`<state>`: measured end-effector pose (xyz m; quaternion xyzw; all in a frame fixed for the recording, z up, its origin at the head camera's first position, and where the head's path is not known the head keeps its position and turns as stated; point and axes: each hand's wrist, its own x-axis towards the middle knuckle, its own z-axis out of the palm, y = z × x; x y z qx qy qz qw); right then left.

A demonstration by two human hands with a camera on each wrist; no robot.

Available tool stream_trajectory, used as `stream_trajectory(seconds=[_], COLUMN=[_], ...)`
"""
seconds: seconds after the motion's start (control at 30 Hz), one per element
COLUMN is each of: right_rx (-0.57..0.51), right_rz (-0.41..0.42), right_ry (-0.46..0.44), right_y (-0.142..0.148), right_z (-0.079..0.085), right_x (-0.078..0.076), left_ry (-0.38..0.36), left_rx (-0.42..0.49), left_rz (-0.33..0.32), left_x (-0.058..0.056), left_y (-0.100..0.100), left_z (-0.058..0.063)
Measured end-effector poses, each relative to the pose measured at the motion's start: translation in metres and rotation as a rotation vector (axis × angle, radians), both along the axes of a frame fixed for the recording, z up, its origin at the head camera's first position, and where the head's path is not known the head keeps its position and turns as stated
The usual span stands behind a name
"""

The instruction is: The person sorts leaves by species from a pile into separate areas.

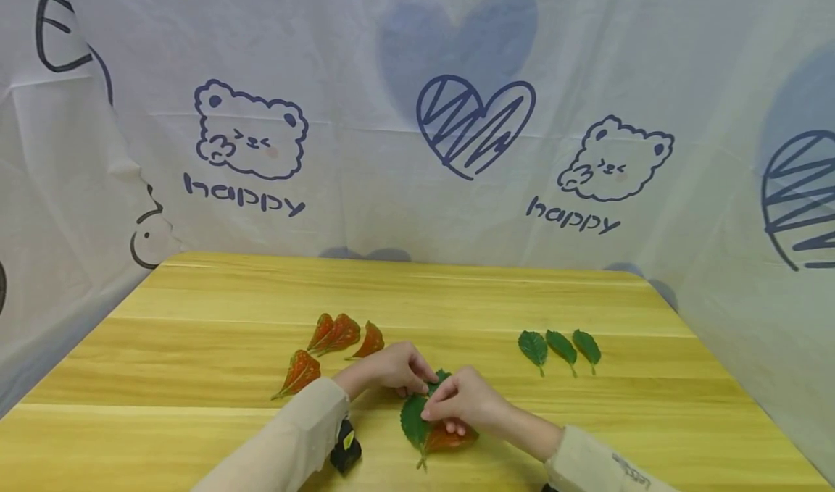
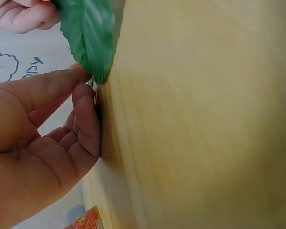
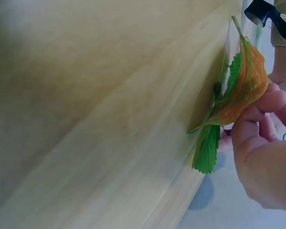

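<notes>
My left hand (image 1: 399, 369) reaches to the middle of a small cluster of leaves, thumb and index finger pinching a thin green stem at the end of a green leaf (image 2: 93, 38). Beside it my right hand (image 1: 471, 399) has thumb and forefinger together at the edge of the nearer green leaf (image 1: 414, 423), its other fingers curled in. An orange-red leaf (image 1: 451, 438) lies below that hand, its stem end close to the green leaf's stem. Farther back, another green leaf (image 1: 441, 377) shows partly between the hands. The right wrist view has the red leaf (image 3: 250, 86) overlapping green ones.
Several red leaves (image 1: 343, 332) lie on the wooden table (image 1: 228, 296) left of the hands, one red leaf (image 1: 301, 373) nearer the left sleeve. Three green leaves (image 1: 561, 348) stand in a row at the right. A printed cloth (image 1: 365, 151) hangs behind the table.
</notes>
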<state>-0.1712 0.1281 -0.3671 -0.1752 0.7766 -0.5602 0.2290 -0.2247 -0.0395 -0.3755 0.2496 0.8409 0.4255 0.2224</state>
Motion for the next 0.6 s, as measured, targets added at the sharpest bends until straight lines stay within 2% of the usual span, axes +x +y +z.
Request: stream_trajectory(seconds=[0.1,0.23,0.5,0.6], right_rx=[-0.001,-0.031,-0.067,-0.052], right_rz=[-0.033,-0.037,0.025,0.019], right_ry=[0.011,-0.007,-0.001,0.010], right_y=[0.001,0.004,0.015,0.020], right_z=[0.001,0.004,0.006,0.005], right_x=[0.001,0.001,0.001,0.001], left_ry=[0.000,-0.005,-0.016,-0.013], left_rx=[0.001,-0.006,-0.012,-0.015], left_rz=[-0.002,0.001,0.006,0.004], left_x=[-0.001,-0.001,-0.001,-0.001], left_y=[0.000,0.000,0.000,0.001], left_z=[-0.001,0.000,0.001,0.001])
